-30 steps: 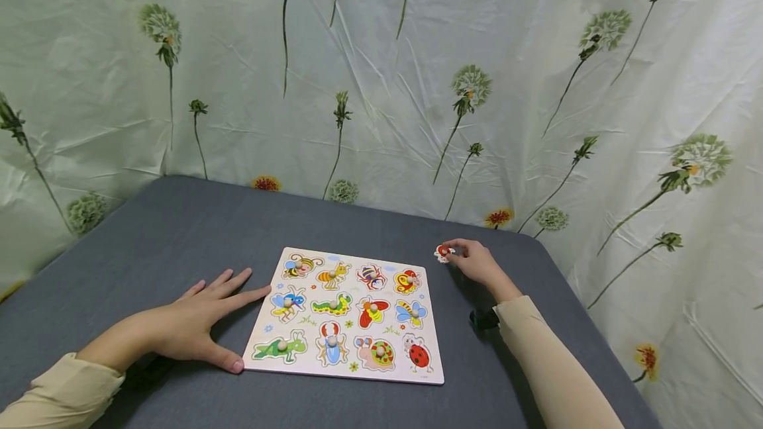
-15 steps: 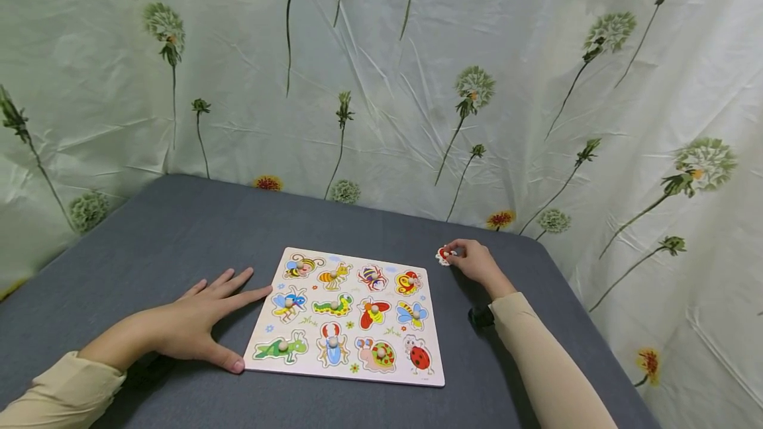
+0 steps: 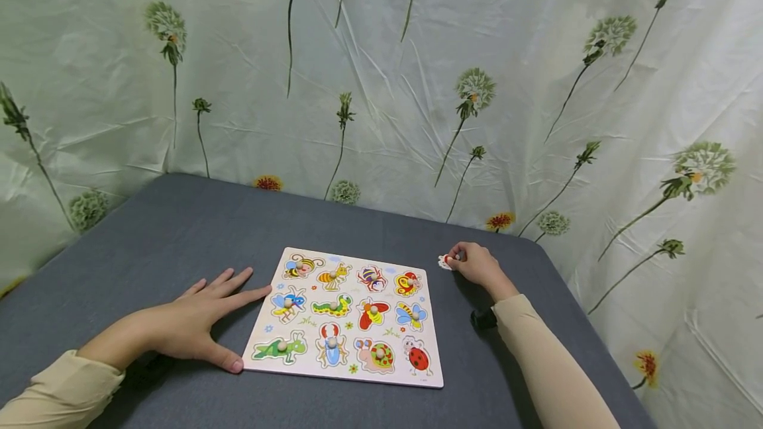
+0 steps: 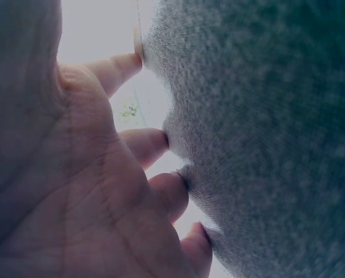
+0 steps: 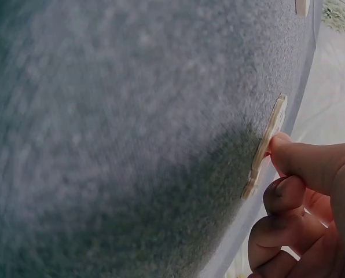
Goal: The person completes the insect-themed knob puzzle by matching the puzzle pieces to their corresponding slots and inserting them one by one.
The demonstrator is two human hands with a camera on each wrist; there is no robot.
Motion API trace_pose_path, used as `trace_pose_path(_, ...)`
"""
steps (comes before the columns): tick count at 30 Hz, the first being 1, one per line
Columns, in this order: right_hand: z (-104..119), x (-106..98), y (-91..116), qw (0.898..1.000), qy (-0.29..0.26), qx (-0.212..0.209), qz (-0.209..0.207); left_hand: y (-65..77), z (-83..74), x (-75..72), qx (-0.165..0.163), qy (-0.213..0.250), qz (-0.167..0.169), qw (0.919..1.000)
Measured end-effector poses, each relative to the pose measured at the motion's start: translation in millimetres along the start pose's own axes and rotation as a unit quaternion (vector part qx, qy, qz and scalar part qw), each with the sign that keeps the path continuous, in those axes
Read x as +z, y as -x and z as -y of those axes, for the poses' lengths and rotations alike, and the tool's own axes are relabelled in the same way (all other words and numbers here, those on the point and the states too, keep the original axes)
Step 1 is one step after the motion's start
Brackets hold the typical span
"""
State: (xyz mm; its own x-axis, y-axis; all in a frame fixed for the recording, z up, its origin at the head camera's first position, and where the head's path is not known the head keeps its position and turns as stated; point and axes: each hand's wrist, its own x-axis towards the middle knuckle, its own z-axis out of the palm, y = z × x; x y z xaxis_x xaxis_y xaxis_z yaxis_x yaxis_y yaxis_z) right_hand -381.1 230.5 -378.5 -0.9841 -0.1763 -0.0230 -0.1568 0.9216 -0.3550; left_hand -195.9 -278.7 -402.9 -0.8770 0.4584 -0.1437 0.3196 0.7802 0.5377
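Note:
A wooden peg puzzle board [image 3: 256, 349] with colourful insect pictures lies flat on the dark table. Most of its insects carry a round wooden knob; the ladybird picture [image 3: 419, 357] at the lower right shows none. My left hand [image 3: 191, 323] has its fingers spread, index fingertip and thumb tip at the board's left edge. Beyond the board's far right corner, my right hand [image 3: 477, 263] pinches a small red-and-white puzzle piece [image 3: 444, 262] between thumb and finger. From the right wrist view, the thin wooden piece [image 5: 266, 147] appears edge-on, close over the table, its face partly hidden by the fingers.
The grey cloth-covered table [image 3: 203, 217] extends behind and beside the board. At its back and right hangs a pale curtain [image 3: 381, 85] printed with dandelions. A dark band [image 3: 484, 318] sits under the right wrist.
My right hand has shifted slightly right and nearer, and the pinched piece has turned so less of its red face shows. The left hand and the board stay in place.

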Motion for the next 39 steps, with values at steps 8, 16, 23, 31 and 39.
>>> trace_pose_path(8, -2, -2, 2, 1.000, 0.015, 0.012, 0.002, -2.0, -1.1, -1.5, -0.010, -0.006, 0.006, 0.9999)
trace_pose_path(16, -6, -4, 4, 0.999, 0.034, 0.018, 0.008, -3.2, -0.2, -1.1, -0.002, 0.000, 0.004, 1.0000)
trace_pose_path(23, -8, -7, 8, 0.999, 0.040, 0.018, 0.012, -5.5, 1.6, 0.3, 0.000, 0.006, 0.005, 1.0000)
trace_pose_path(31, -9, -2, 12, 0.999, 0.036, 0.030, 0.012, -5.7, 4.1, 0.1, 0.002, 0.006, 0.011, 0.9999)
trace_pose_path(39, -17, -6, 10, 0.999, -0.014, -0.024, 0.018, -3.8, 7.3, -0.3, 0.005, 0.011, 0.007, 0.9999)
